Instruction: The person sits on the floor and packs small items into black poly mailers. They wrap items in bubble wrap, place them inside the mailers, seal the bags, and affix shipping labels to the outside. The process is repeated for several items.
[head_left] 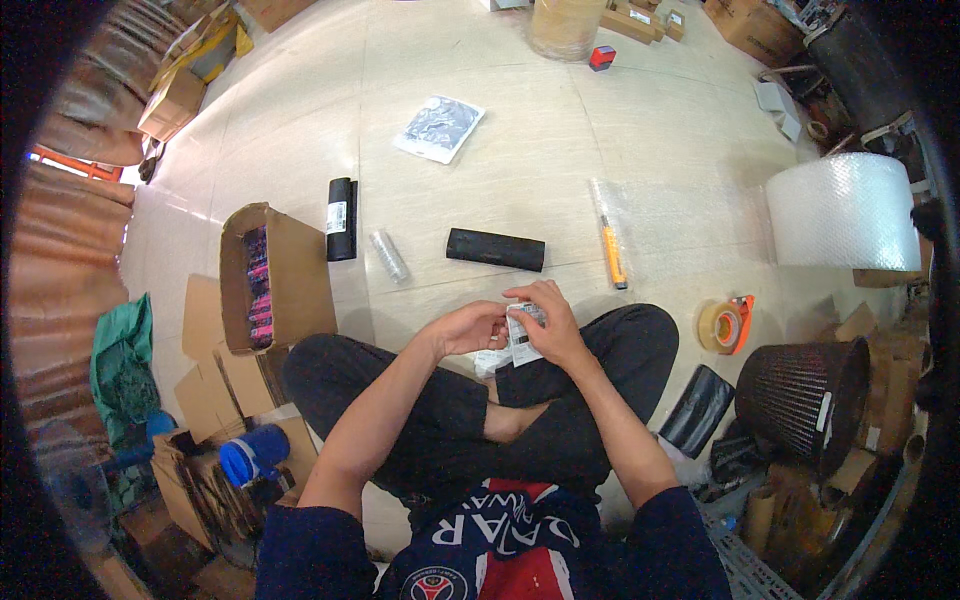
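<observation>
Above my crossed legs, my right hand (545, 325) grips a white printed label (522, 352) between thumb and fingers. My left hand (475, 330) is closed, with its curled fingertips at the label's left edge. More white paper (490, 362) lies just beneath them. Beyond my hands a black cylindrical package (495, 250) lies crosswise, with a small clear wrapped roll (390, 255) to its left. Farther left is a black roll with a white sticker (340, 218). A yellow and black tool (612, 255) lies on bubble wrap to the right.
An open carton of pink items (265, 280) stands at left beside flattened cardboard. At right are a bubble-wrap roll (840, 210), a tape dispenser (720, 325), a mesh bin (800, 405) and black bags (695, 410). A flat plastic packet (440, 128) lies on the floor ahead.
</observation>
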